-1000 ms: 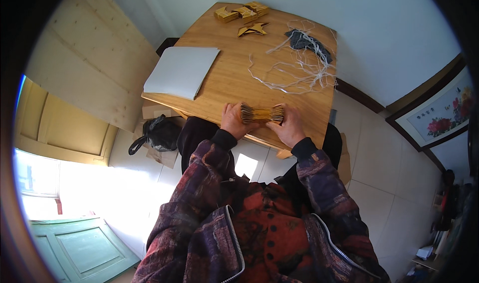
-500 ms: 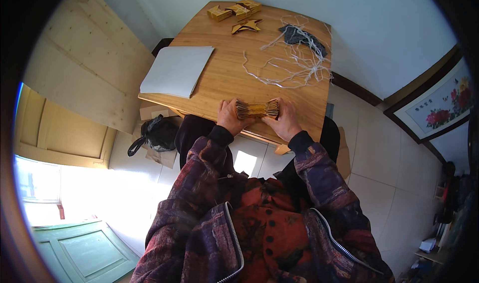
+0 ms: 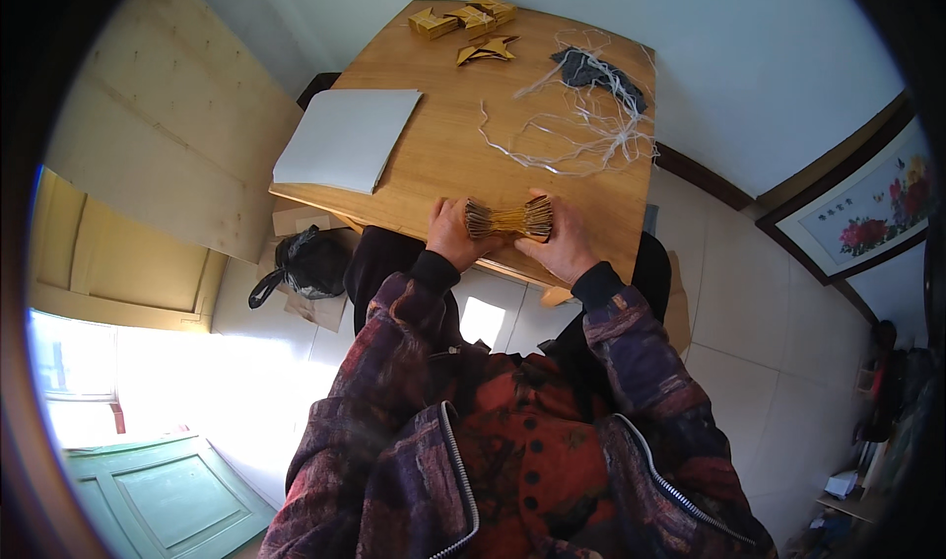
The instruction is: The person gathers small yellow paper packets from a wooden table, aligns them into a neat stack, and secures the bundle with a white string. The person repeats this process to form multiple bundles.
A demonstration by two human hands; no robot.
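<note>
Between my two hands, at the near edge of the wooden table point(image 3: 448, 130), is a stack of folded gold paper pieces point(image 3: 508, 220). It narrows at the middle and fans out at both ends. My left hand point(image 3: 455, 234) is closed round its left end, and my right hand point(image 3: 563, 240) grips the right end. Some fingertips are hidden behind and under the stack. At the table's far side lie tied gold paper bundles point(image 3: 490, 13) and a few loose folded gold pieces point(image 3: 487, 51).
A stack of white sheets point(image 3: 347, 140) lies at the table's left. White strings point(image 3: 581, 143) are spread on the right, partly over a dark grey cloth-like thing point(image 3: 598, 74). A black plastic bag point(image 3: 313, 261) rests on the floor, left of my legs.
The right end of the gold paper stack has fanned out a little wider, and my right hand has shifted slightly on it. The left hand has barely moved.
</note>
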